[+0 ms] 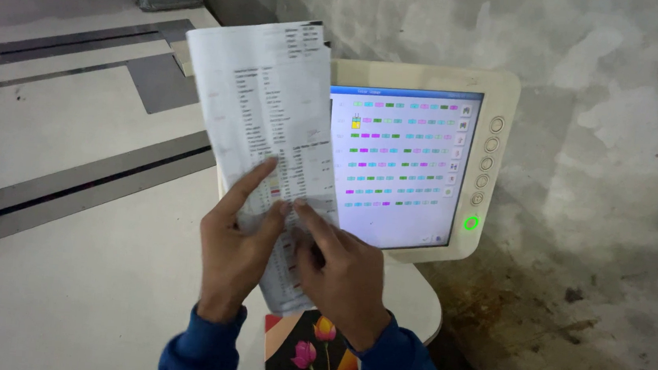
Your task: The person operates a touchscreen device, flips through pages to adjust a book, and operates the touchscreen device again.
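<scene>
From nine to eleven o'clock the white table (59,280) lies open, crossed only by flat dark strips (75,187) that sit level with the surface. At twelve to one o'clock the monitor (427,154) stands upright, and the raised sheet (267,124) overlaps its left edge, so passage straight ahead is blocked. At two to four o'clock the rough wall (609,154) stands just behind the monitor. At six o'clock a dark flowered booklet (313,362) lies between the sleeves (203,356).
</scene>
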